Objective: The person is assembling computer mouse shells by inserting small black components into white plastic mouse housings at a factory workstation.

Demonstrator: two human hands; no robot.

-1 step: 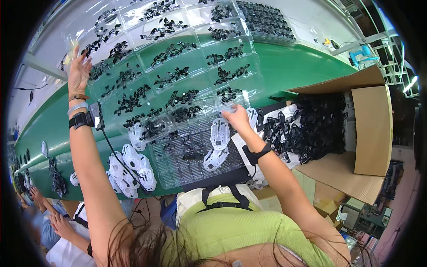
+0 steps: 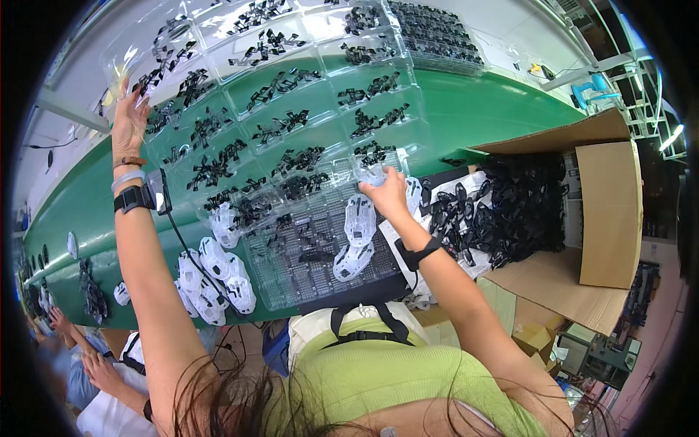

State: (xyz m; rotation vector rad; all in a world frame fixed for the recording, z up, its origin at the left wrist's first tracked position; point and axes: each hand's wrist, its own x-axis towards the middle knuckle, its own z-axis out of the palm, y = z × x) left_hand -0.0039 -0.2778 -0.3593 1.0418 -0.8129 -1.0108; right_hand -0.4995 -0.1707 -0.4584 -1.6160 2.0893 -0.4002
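A large clear plastic compartment tray point(image 2: 331, 79), its cells holding clusters of small black parts point(image 2: 280, 87), is tilted up over the bench between my hands. My left hand point(image 2: 131, 120) is closed on its far left edge. Close to me, my right hand point(image 2: 388, 193) pinches the tray's near right corner. Below the tray lies a second clear tray point(image 2: 291, 280) with a fine grid of small cells and a few black pieces. Two white perforated plastic shells point(image 2: 360, 218) rest on it, just left of my right hand.
More white shells point(image 2: 211, 262) lie in a group on the green bench point(image 2: 466, 109). An open cardboard box point(image 2: 611, 218) full of black parts stands at the right. Another loaded tray point(image 2: 437, 36) sits far back. A cable hangs from my left wrist; another person's hands point(image 2: 102, 371) show lower left.
My right hand has shifted very slightly up and left at the tray's corner. The tray and my left hand are almost unchanged.
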